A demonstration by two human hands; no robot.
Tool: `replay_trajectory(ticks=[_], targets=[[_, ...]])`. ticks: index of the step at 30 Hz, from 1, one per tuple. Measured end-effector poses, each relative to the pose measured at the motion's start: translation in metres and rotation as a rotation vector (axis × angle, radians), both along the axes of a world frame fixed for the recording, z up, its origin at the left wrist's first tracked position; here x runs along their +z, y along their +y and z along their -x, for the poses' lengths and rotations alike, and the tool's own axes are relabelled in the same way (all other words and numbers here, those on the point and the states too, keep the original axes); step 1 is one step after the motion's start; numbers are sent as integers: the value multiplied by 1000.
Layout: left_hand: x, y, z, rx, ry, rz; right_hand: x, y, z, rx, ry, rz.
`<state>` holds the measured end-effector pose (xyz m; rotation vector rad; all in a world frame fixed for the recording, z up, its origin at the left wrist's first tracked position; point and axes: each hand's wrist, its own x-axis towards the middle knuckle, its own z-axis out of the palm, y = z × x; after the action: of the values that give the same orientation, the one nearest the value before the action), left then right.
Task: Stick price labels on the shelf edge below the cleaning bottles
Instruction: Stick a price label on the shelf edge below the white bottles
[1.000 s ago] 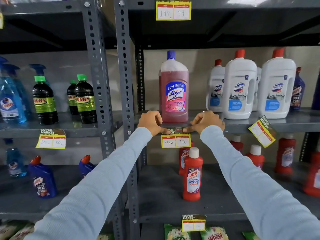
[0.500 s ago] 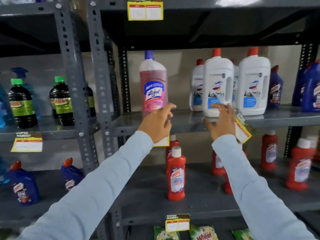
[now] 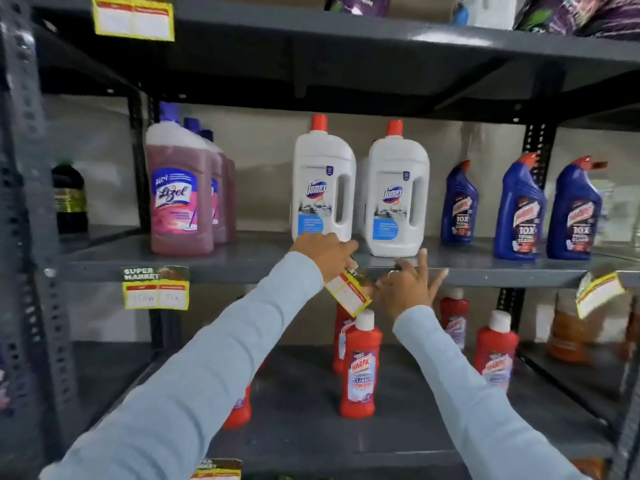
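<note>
A tilted yellow price label [image 3: 349,293] hangs at the grey shelf edge [image 3: 242,270] below the two white Domex bottles [image 3: 323,183]. My left hand [image 3: 323,252] pinches the label's top against the edge. My right hand [image 3: 408,289] touches the label's right side with its fingers spread. A straight yellow label [image 3: 156,288] sits stuck on the edge under the pink Lizol bottles [image 3: 178,195]. Another crooked label [image 3: 599,292] hangs further right, under the blue Harpic bottles [image 3: 519,209].
Red Harpic bottles [image 3: 360,368] stand on the lower shelf under my hands. A perforated grey upright [image 3: 31,202] rises at the left, with a dark bottle [image 3: 69,199] behind it. The upper shelf carries another yellow label [image 3: 133,17] and purple packets.
Both hands left the label under the Lizol bottles and moved right to the tilted label under the Domex bottles. The view has shifted right and closer.
</note>
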<state>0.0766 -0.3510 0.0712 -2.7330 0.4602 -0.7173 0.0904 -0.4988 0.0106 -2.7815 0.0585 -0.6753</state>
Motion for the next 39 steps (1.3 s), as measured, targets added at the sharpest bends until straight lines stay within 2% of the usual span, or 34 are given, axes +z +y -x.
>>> replay_trajectory(ticks=[2, 4, 8, 10, 11, 13, 15, 18, 23, 25, 29, 35, 39], targets=[[2, -7, 5, 42, -46, -18, 1, -7, -7, 59, -49, 39], [0, -8, 9, 68, -40, 55, 4, -17, -9, 118, -72, 22], [-14, -3, 22, 27, 12, 372, 15, -47, -9, 389, -49, -341], [-26, 1, 24, -10, 19, 411, 12, -54, -10, 454, -2, -405], [-33, 1, 24, -4, 32, 404, 8, -57, -12, 450, -5, -354], [-50, -1, 22, 20, 72, 470, -3, -59, -14, 412, -45, -120], [-64, -3, 17, 28, 38, 543, -9, -57, -12, 372, -75, 37], [-67, -7, 10, 26, -45, 669, -1, -57, -9, 341, -126, -117], [-36, -6, 7, 17, 43, 989, 22, -61, -20, 359, -35, -434], [-34, -7, 5, 32, 36, 1018, 26, -59, -23, 340, -32, -524], [-35, -8, -5, 100, -17, 1010, 28, -52, -25, 230, -41, -506], [-38, 1, -17, 57, -28, 998, 24, -46, -31, 153, -74, -475], [-40, 7, -22, 6, -73, 1067, 30, -49, -27, 132, -93, -490]])
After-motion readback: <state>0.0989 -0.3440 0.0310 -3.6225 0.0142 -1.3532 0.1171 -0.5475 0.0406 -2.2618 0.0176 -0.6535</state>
